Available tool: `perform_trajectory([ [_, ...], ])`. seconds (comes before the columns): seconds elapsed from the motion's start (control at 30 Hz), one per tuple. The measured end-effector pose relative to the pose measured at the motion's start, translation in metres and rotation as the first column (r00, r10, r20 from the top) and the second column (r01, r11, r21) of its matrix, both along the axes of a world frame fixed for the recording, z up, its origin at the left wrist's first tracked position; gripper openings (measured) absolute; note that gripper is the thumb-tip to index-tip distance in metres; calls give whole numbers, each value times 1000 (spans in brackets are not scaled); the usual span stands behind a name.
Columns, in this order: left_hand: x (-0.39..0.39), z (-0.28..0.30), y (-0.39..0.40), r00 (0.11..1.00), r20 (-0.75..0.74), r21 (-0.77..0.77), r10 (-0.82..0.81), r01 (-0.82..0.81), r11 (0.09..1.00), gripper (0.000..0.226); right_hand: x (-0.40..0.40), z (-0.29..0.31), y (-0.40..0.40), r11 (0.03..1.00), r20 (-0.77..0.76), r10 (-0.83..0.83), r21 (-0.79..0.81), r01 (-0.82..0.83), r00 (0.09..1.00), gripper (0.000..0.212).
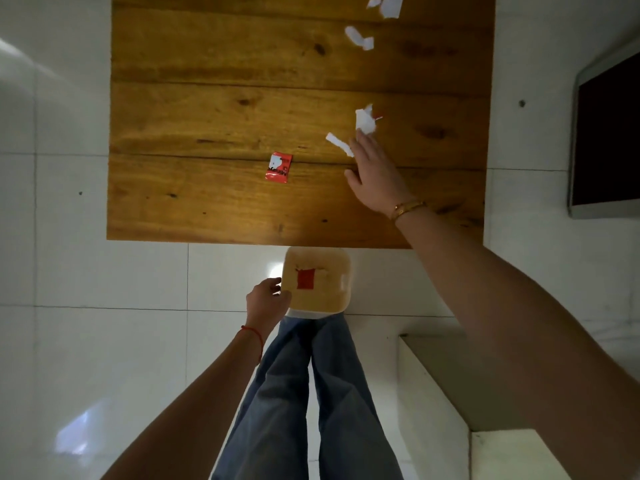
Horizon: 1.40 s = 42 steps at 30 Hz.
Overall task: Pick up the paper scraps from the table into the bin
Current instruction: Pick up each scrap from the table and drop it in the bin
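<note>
The wooden counter (214, 109) carries white paper scraps (365, 120) along its right side and a red wrapper (278, 167) near the middle. The right hand (375, 171) is extended over the counter, fingers spread open and touching a white strip (338, 143); nothing is gripped. The bin (341, 268), a translucent container, is positioned just below the counter's near edge, its left rim gripped by the left hand (266, 299)

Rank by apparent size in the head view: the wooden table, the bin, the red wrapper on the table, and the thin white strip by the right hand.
1. wooden table
2. bin, though it sits lower than the tabletop, so the comparison is rough
3. red wrapper
4. thin white strip, partly hidden by the right hand, so unsure against the wrapper
</note>
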<state>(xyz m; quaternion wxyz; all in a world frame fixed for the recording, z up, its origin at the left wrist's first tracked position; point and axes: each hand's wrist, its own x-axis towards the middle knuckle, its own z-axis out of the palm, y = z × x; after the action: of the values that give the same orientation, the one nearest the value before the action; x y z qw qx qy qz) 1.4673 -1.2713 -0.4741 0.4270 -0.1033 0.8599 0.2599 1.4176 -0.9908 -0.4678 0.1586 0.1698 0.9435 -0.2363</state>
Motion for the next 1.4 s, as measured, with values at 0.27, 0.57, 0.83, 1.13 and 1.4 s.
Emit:
perform_trajectory([
  [0.27, -10, -1, 5, 998, 1, 13, 56, -56, 998, 34, 99, 5, -89, 940, -117, 308, -119, -321, 944, 52],
  [0.57, -20, 5, 1, 995, 22, 33, 95, -96, 995, 36, 54, 22, -91, 957, -135, 246, -121, -262, 960, 49],
  [0.83, -26, 1, -2, 994, 19, 35, 103, -104, 994, 35, -47, 0, -82, 954, 0, 296, -40, -296, 955, 56],
  [1.13, -22, 4, -7, 994, 21, 44, 103, -104, 994, 35, 73, -6, -128, 882, -66, 463, -65, -467, 884, 51],
  [1.4, -4, 31, -23, 998, 38, 23, 50, -51, 998, 34, 123, 24, -146, 952, -70, 186, -234, -198, 980, 48],
])
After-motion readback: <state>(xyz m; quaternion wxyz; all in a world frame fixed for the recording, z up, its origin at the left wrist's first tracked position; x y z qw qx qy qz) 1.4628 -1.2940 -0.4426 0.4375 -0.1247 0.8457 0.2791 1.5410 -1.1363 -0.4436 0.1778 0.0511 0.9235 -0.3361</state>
